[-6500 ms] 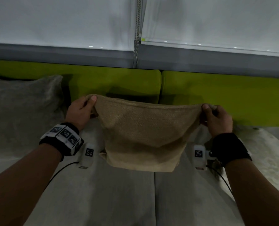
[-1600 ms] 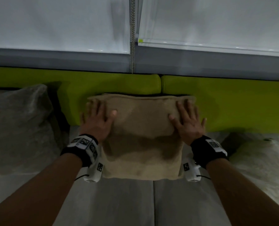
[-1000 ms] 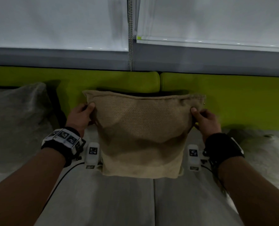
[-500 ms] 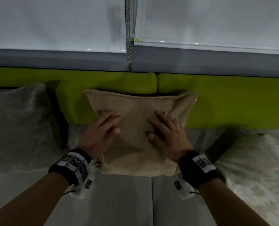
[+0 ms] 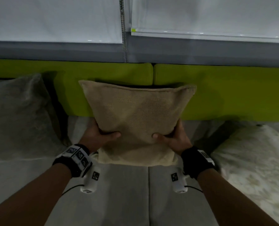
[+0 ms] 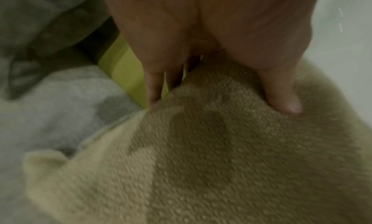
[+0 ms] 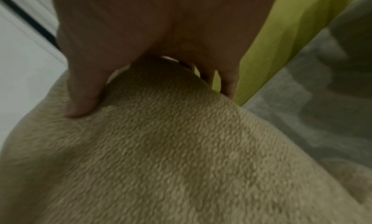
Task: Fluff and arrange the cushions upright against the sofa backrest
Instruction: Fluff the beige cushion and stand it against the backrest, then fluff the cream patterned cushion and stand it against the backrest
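Observation:
A tan woven cushion [image 5: 137, 121] stands upright against the lime-green sofa backrest [image 5: 225, 93], its bottom edge on the grey seat [image 5: 127, 198]. My left hand [image 5: 101, 136] grips its lower left side, thumb on the front, fingers behind. My right hand [image 5: 173, 137] grips the lower right side the same way. In the left wrist view the thumb [image 6: 281, 92] presses into the tan cushion [image 6: 221, 163]; the fingers go behind it. The right wrist view shows the thumb [image 7: 84, 93] dug into the cushion [image 7: 181, 155], with fingers hidden behind its edge.
A grey cushion [image 5: 16, 118] leans against the backrest at the left. A pale patterned cushion [image 5: 252, 160] lies flat on the seat at the right. White roller blinds [image 5: 54, 18] with a bead chain [image 5: 124, 30] hang above the backrest.
Both hands have left the cushion's front face, where they pressed flat, and now squeeze its lower sides. The cushion's middle is pinched in and its top corners flare out.

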Available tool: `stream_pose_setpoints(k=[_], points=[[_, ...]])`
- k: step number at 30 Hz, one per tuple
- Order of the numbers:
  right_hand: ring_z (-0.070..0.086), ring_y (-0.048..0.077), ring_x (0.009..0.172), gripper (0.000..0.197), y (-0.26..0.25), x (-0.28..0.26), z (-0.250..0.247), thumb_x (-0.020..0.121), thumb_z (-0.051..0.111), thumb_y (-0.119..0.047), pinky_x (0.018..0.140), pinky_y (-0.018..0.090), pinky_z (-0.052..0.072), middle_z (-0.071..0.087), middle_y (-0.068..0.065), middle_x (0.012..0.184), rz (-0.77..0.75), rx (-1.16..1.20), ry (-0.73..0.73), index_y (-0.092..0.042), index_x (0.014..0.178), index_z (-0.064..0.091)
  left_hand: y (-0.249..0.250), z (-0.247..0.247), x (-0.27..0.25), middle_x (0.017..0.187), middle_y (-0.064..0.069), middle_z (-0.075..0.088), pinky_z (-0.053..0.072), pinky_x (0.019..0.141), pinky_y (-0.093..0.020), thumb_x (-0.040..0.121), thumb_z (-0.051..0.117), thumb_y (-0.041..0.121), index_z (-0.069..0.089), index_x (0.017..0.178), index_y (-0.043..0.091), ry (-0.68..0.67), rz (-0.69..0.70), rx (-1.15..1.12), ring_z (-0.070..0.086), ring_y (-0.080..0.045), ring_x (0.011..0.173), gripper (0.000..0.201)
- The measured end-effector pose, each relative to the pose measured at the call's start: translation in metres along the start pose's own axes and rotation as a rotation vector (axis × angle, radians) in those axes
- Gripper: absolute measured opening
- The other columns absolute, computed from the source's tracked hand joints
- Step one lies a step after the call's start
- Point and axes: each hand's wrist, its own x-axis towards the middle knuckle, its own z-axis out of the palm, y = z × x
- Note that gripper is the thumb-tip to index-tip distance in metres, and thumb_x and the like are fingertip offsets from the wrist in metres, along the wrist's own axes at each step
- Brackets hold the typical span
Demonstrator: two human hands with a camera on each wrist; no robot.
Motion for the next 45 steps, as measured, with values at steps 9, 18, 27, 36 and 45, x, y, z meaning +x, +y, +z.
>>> stream_pose_setpoints(k=[9, 18, 27, 36, 45], points=[[0.020, 0.039, 0.151, 0.126, -0.005, 0.033, 0.000, 0.068, 0.077, -0.073, 0.118, 0.061, 0.028, 0.004, 0.004, 0.168, 0.037, -0.336, 0.059, -0.057, 0.150, -0.017, 0.014, 0.002, 0.024, 0.152, 0.002, 0.042, 0.039, 0.110, -0.046, 0.052, 0.074, 0.079, 0.014, 0.153, 0.031, 0.060, -0.095, 0.195, 0.045, -0.027, 0.135, 0.127], [0.051, 0.033, 0.133, 0.083, -0.018, -0.058, -0.035, 0.092, 0.067, -0.045, 0.104, 0.038, 0.045, 0.046, 0.010, 0.154, 0.152, -0.514, 0.033, -0.030, 0.160, 0.022, 0.043, -0.011, -0.022, 0.114, -0.021, 0.057, 0.050, 0.088, -0.051, 0.072, 0.065, 0.069, 0.051, 0.122, 0.002, 0.248, 0.161, 0.611, 0.058, -0.041, 0.104, 0.085], [0.066, 0.008, 0.099, 0.018, 0.040, -0.235, -0.128, 0.091, 0.071, -0.028, 0.082, 0.034, 0.058, 0.067, -0.011, 0.112, 0.003, -0.368, 0.520, -0.039, 0.105, 0.071, 0.127, 0.132, -0.084, 0.097, -0.003, 0.070, 0.051, 0.081, -0.032, 0.085, 0.070, 0.009, 0.066, 0.100, 0.020, -0.201, 0.455, 0.437, 0.066, -0.020, 0.091, 0.020], [0.046, 0.034, 0.135, 0.082, 0.153, -0.268, -0.322, 0.081, 0.073, -0.060, 0.109, 0.052, 0.043, 0.041, 0.008, 0.153, 0.390, -0.234, 0.921, -0.024, 0.148, 0.044, 0.195, 0.391, -0.091, 0.150, -0.004, 0.038, 0.040, 0.106, -0.044, 0.082, 0.060, 0.064, 0.037, 0.145, 0.028, -0.430, 0.364, 0.587, 0.044, -0.028, 0.133, 0.076], [0.051, 0.035, 0.133, 0.134, 0.276, -0.225, -0.396, 0.042, 0.091, -0.074, 0.106, 0.061, 0.044, 0.045, 0.001, 0.155, 0.654, 0.489, 0.557, -0.041, 0.153, 0.022, 0.191, 0.505, -0.054, 0.158, -0.009, 0.031, 0.034, 0.112, -0.050, 0.050, 0.064, 0.089, 0.003, 0.157, 0.024, -0.426, -0.129, 0.471, 0.038, -0.034, 0.139, 0.139]])
